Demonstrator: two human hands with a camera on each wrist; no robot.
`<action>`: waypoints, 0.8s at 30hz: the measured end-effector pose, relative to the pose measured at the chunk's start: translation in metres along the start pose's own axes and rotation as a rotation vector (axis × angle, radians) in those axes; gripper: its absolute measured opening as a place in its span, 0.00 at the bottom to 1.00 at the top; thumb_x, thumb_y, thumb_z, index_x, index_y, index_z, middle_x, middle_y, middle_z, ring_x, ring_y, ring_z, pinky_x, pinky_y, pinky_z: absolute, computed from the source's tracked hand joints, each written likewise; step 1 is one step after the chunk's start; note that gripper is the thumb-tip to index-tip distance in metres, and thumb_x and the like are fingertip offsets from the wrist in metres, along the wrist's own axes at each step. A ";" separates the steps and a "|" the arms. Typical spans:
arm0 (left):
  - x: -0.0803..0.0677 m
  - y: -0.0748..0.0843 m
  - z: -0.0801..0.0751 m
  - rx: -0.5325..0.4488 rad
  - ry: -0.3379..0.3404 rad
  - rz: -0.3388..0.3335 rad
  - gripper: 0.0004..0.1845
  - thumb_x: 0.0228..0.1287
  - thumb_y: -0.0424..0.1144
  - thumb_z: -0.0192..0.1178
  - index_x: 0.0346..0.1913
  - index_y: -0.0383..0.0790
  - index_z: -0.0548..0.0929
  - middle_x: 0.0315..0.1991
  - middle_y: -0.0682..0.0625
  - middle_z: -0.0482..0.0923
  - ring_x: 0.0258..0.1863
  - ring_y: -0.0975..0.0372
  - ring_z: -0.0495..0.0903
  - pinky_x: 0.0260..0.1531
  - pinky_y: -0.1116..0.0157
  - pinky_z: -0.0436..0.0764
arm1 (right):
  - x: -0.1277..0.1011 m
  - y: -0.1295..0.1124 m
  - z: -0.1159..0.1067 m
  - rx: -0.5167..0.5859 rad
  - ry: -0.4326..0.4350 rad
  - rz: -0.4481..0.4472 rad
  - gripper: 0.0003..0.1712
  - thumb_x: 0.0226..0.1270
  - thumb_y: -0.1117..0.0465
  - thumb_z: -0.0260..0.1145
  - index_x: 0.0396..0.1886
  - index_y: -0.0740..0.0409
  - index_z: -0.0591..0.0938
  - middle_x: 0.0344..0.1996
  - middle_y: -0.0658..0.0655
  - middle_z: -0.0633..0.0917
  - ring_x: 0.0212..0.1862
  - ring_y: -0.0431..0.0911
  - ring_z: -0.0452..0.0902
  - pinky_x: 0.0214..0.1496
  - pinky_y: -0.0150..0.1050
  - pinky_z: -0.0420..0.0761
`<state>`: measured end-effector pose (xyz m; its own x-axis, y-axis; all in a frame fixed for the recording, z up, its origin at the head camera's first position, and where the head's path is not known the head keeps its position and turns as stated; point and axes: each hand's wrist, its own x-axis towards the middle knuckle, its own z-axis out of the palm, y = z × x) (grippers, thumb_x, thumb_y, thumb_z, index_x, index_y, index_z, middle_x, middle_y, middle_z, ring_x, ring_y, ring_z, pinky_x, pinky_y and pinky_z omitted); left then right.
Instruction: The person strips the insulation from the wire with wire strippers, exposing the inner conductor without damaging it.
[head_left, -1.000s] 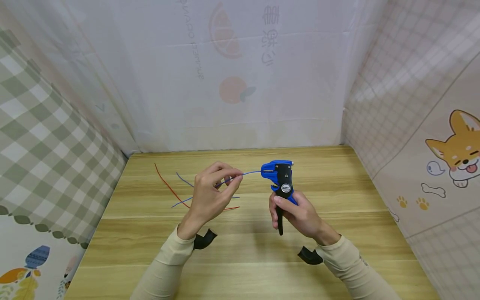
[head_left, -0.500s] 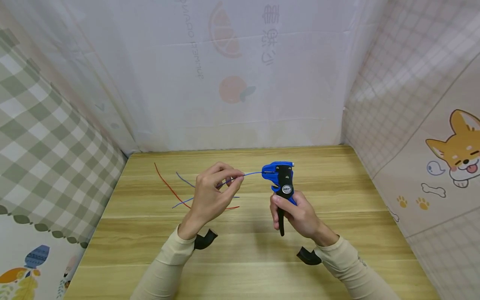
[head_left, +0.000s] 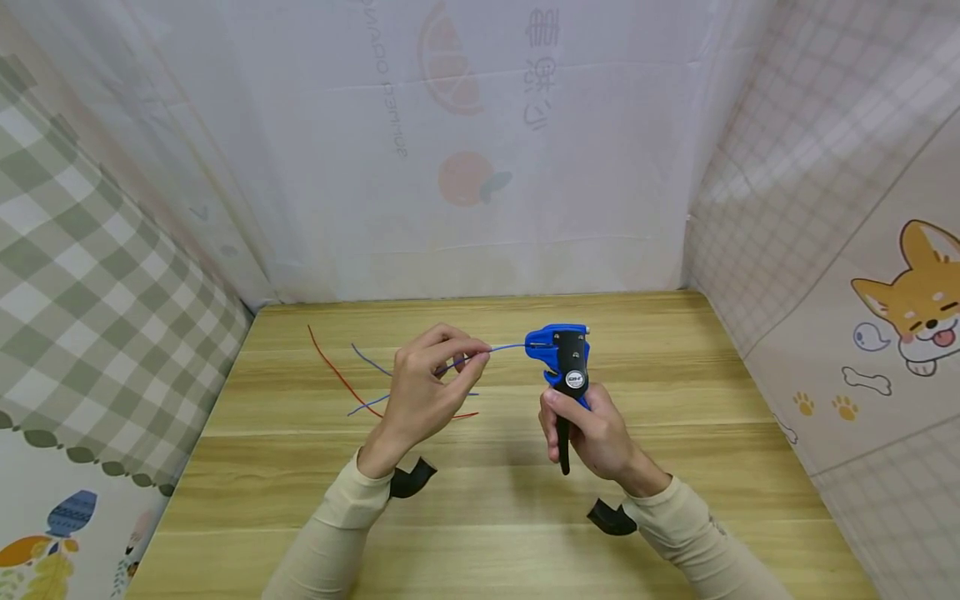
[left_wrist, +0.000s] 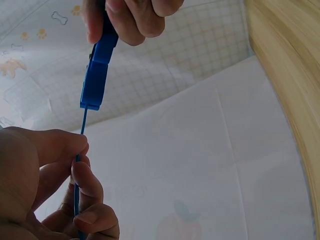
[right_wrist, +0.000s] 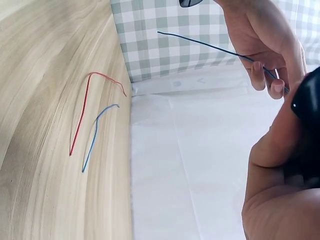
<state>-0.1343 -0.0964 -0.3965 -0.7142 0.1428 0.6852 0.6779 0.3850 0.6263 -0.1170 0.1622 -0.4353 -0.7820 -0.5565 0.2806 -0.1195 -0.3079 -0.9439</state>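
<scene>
Between thumb and fingertips my left hand [head_left: 431, 383] pinches a blue wire [head_left: 508, 347], whose far end sits in the front mouth of a wire stripper [head_left: 567, 354]. My right hand [head_left: 596, 429] grips this blue-and-black tool by its handles and holds it above the table, head pointing left. In the left wrist view the wire [left_wrist: 84, 120] runs straight up into the blue nose of the stripper [left_wrist: 95, 75]. The wire's free tail [right_wrist: 200, 42] sticks out behind the left hand in the right wrist view. The tool's mouth hides the wire's tip.
On the wooden table [head_left: 495, 533] behind and left of the left hand lie a red wire [head_left: 333, 371] and another blue wire [head_left: 369, 359]. Black curved pieces [head_left: 411, 479] project from both wrists. Fabric walls border the table at the back and sides.
The stripper and right hand have shifted slightly down and toward the right wall, then the right forearm slightly left. My left hand, with the wire, has edged slightly right. Both grips stay the same.
</scene>
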 end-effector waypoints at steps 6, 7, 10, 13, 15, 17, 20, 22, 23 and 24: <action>0.000 -0.001 0.002 0.000 0.000 -0.003 0.04 0.73 0.30 0.75 0.41 0.41 0.98 0.36 0.49 0.91 0.30 0.56 0.83 0.25 0.72 0.69 | -0.001 0.002 0.003 0.022 0.058 0.016 0.25 0.91 0.68 0.46 0.26 0.75 0.68 0.16 0.56 0.73 0.15 0.43 0.76 0.15 0.41 0.79; 0.000 -0.001 0.002 -0.001 0.000 -0.003 0.04 0.73 0.30 0.75 0.41 0.41 0.98 0.36 0.49 0.91 0.30 0.57 0.82 0.25 0.72 0.69 | -0.001 0.002 0.003 0.025 0.071 0.019 0.25 0.91 0.68 0.46 0.26 0.74 0.67 0.15 0.55 0.73 0.14 0.42 0.74 0.14 0.40 0.77; 0.000 0.000 0.002 0.000 -0.003 -0.005 0.04 0.73 0.30 0.75 0.42 0.41 0.98 0.37 0.49 0.91 0.30 0.59 0.82 0.26 0.72 0.69 | -0.001 0.003 0.003 0.026 0.096 0.022 0.26 0.92 0.67 0.46 0.25 0.73 0.66 0.14 0.52 0.72 0.12 0.41 0.72 0.11 0.41 0.72; 0.000 0.000 0.001 -0.003 -0.005 -0.009 0.04 0.73 0.30 0.75 0.41 0.40 0.98 0.36 0.48 0.90 0.30 0.56 0.82 0.26 0.72 0.70 | -0.001 0.003 0.002 0.020 0.093 0.017 0.25 0.92 0.68 0.46 0.25 0.72 0.66 0.14 0.54 0.72 0.12 0.42 0.71 0.11 0.42 0.72; 0.000 0.000 0.001 0.000 -0.009 -0.012 0.04 0.73 0.30 0.75 0.41 0.40 0.98 0.36 0.48 0.90 0.29 0.55 0.82 0.25 0.71 0.71 | -0.002 0.003 0.003 0.016 0.087 0.012 0.25 0.92 0.68 0.46 0.25 0.72 0.67 0.14 0.56 0.71 0.12 0.43 0.71 0.11 0.41 0.73; 0.000 0.001 0.001 0.005 -0.013 -0.016 0.03 0.73 0.30 0.75 0.41 0.40 0.98 0.36 0.48 0.90 0.29 0.54 0.82 0.25 0.70 0.72 | -0.002 0.003 0.003 0.014 0.087 0.010 0.26 0.92 0.68 0.46 0.25 0.72 0.67 0.14 0.58 0.71 0.12 0.44 0.71 0.12 0.40 0.74; 0.001 0.001 0.001 0.015 -0.015 -0.014 0.03 0.72 0.30 0.76 0.41 0.40 0.97 0.36 0.48 0.90 0.28 0.56 0.81 0.25 0.67 0.74 | -0.002 0.003 0.004 0.016 0.084 0.003 0.25 0.92 0.68 0.45 0.25 0.72 0.68 0.15 0.61 0.70 0.12 0.44 0.72 0.13 0.39 0.76; 0.001 0.001 0.000 0.018 -0.016 -0.009 0.03 0.71 0.30 0.76 0.40 0.40 0.97 0.35 0.48 0.90 0.29 0.58 0.81 0.26 0.67 0.75 | -0.002 0.003 0.004 0.025 0.081 -0.001 0.25 0.92 0.69 0.45 0.26 0.72 0.68 0.15 0.62 0.70 0.13 0.44 0.72 0.14 0.39 0.77; 0.002 0.000 0.000 0.015 -0.015 -0.006 0.03 0.72 0.30 0.76 0.40 0.40 0.97 0.35 0.48 0.90 0.29 0.58 0.81 0.26 0.67 0.75 | -0.003 0.003 0.004 0.029 0.079 -0.001 0.25 0.92 0.69 0.45 0.26 0.72 0.68 0.15 0.62 0.70 0.13 0.43 0.73 0.14 0.39 0.77; 0.002 0.000 0.000 0.010 -0.012 -0.004 0.03 0.72 0.29 0.76 0.40 0.40 0.97 0.36 0.48 0.91 0.29 0.58 0.81 0.26 0.68 0.75 | -0.003 0.002 0.004 0.035 0.076 -0.002 0.24 0.92 0.68 0.45 0.27 0.71 0.69 0.15 0.61 0.71 0.14 0.43 0.74 0.15 0.38 0.78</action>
<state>-0.1356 -0.0965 -0.3955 -0.7193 0.1522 0.6779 0.6730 0.3946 0.6255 -0.1128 0.1600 -0.4376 -0.8263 -0.4959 0.2670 -0.1008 -0.3362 -0.9364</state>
